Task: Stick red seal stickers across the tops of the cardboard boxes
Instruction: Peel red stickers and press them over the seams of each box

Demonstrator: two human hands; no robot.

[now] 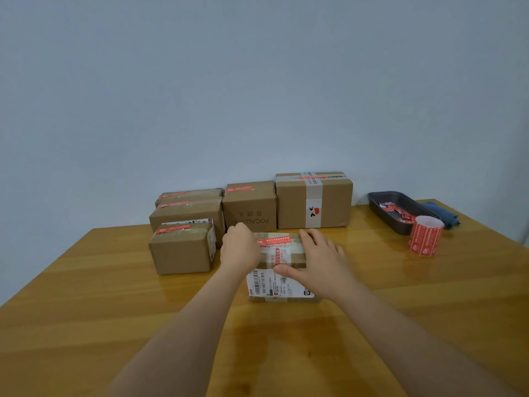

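**Q:** What were the hands doing?

**A:** Both hands were on one small cardboard box [282, 263] at the middle of the wooden table [86, 296]. The left hand [239, 247] gripped the box's left end, its fingers curled over the far edge. The right hand [322, 259] lay spread over the right end, fingers fairly straight, with its thumb [287, 271] pressing the near top edge.

**Q:** How did that box lie?

**A:** Its long axis ran left to right. A red seal sticker [274, 241] lay along the far part of its top, running the same way. A white shipping label [276, 285] covered the side facing the person.

**Q:** And beyond the hands?

**A:** Five more boxes stood toward the wall: three small ones [183, 247] clustered at the left, a middle one [249, 207], and a taller taped one [314, 200]. Each showed a red sticker on top. To the right stood a red sticker roll [425, 236], upright, just beside a dark tray [380, 209] holding red scraps, with a blue cloth [442, 213] behind.
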